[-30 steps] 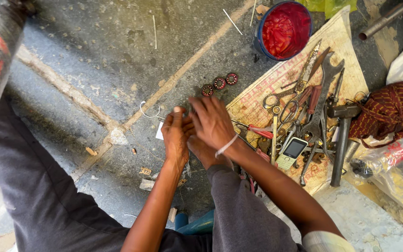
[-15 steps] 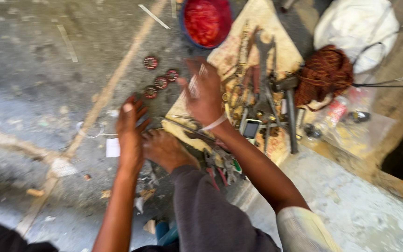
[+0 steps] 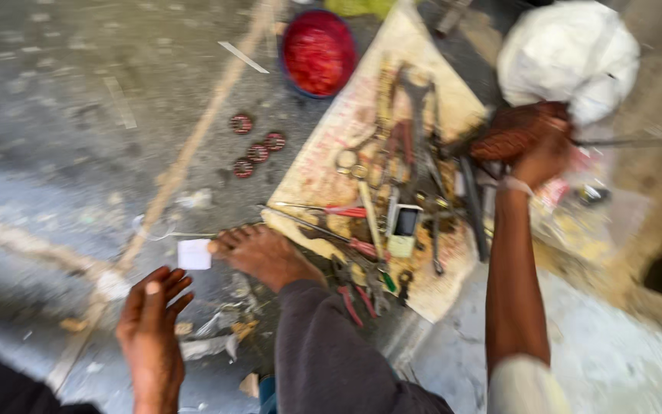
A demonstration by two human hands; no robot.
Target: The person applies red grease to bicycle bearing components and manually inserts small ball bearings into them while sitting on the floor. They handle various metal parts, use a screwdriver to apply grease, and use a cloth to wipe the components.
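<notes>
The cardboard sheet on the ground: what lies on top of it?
On the cardboard sheet lie scissors, red-handled pliers, a small handheld meter and more blurred metal tools. The right hand covers part of a brown bundle at its edge.

Four small round reddish discs [image 3: 255, 146] lie on the floor just left of the mat [image 3: 323, 172]. One red bowl [image 3: 318, 51] sits at the mat's top edge. One white bag [image 3: 568, 57] lies to its right. Two hands, one bare foot [image 3: 262, 253].
</notes>
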